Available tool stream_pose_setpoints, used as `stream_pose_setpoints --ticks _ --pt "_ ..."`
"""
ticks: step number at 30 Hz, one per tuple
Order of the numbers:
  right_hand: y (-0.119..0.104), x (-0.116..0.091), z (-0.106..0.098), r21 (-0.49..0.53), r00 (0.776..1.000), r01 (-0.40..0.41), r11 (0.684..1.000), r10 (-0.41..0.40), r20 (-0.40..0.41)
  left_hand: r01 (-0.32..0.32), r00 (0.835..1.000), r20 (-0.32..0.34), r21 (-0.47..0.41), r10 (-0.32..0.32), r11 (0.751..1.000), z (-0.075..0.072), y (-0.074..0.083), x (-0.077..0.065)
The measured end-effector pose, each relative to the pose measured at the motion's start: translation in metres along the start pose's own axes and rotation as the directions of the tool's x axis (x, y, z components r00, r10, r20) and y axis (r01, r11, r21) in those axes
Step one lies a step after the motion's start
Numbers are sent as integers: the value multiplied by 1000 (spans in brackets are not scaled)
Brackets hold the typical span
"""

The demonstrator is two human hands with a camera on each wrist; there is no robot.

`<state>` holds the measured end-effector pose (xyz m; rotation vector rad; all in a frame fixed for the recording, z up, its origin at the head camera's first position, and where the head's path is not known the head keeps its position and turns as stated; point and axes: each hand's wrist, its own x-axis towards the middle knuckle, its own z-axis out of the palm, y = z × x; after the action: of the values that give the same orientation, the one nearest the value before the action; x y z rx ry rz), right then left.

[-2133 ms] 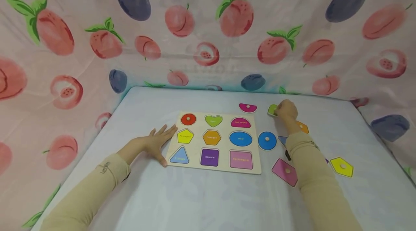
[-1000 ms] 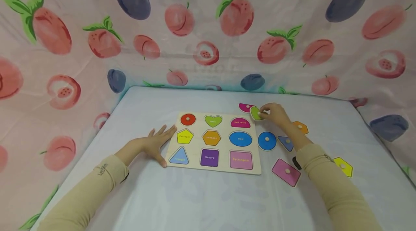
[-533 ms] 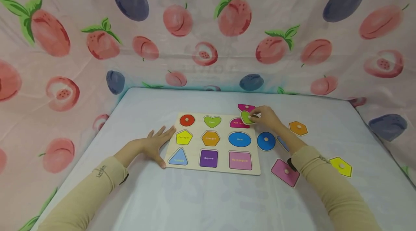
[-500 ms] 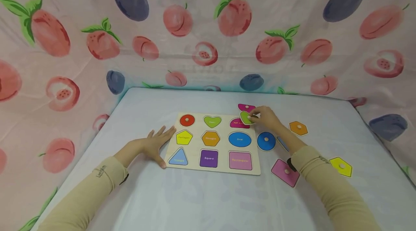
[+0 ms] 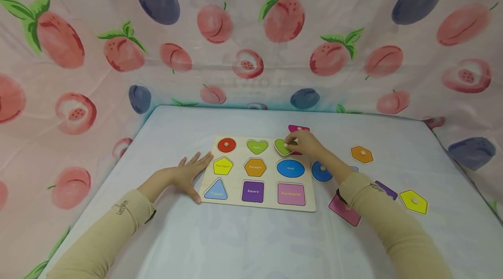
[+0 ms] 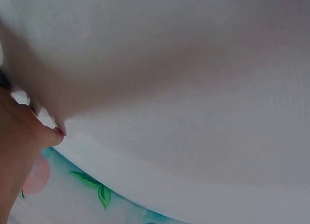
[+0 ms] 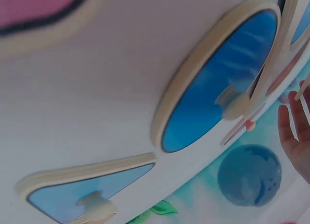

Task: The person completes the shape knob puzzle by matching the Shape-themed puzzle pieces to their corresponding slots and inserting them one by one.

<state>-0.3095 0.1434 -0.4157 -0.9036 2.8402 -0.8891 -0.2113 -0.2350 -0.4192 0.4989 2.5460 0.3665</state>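
In the head view, my right hand (image 5: 307, 143) pinches the knob of a green heart puzzle piece (image 5: 280, 146). The heart is over the magenta half-round space of the wooden shape puzzle board (image 5: 239, 177), just right of the printed heart space (image 5: 257, 146). My left hand (image 5: 190, 175) lies spread at the board's left edge, its fingertips touching it. A red circle piece (image 5: 226, 145) with a knob sits in the board's top left corner. The left wrist view catches part of my left hand (image 6: 22, 136); the right wrist view shows part of my right hand (image 7: 298, 136).
Right of the board lie knobbed pieces: a blue one (image 5: 320, 171), orange hexagon (image 5: 361, 155), yellow pentagon (image 5: 414, 202), pink rectangle (image 5: 346, 214), and purple piece (image 5: 386, 190). A magenta half round (image 5: 298, 128) lies behind the board. My right arm partly covers a light-blue triangle (image 7: 72, 197).
My right hand has picked the green heart piece off the table at the back right and carried it left over the board's top right space. The left hand has stayed at the board's edge.
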Motion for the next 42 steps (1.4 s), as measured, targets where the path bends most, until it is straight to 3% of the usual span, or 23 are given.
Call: stream_pose_setpoints --ticks 11,21,42 --pt "-21 17 16 12 995 55 998 -55 78 8 1000 0 13 -8 1000 1 -3 3" --pt "-36 34 29 -66 991 31 997 -22 133 8 1000 8 3 -8 1000 1 0 1" --pt "-46 58 43 -156 986 86 984 -61 156 8 1000 4 7 -8 1000 1 -5 4"
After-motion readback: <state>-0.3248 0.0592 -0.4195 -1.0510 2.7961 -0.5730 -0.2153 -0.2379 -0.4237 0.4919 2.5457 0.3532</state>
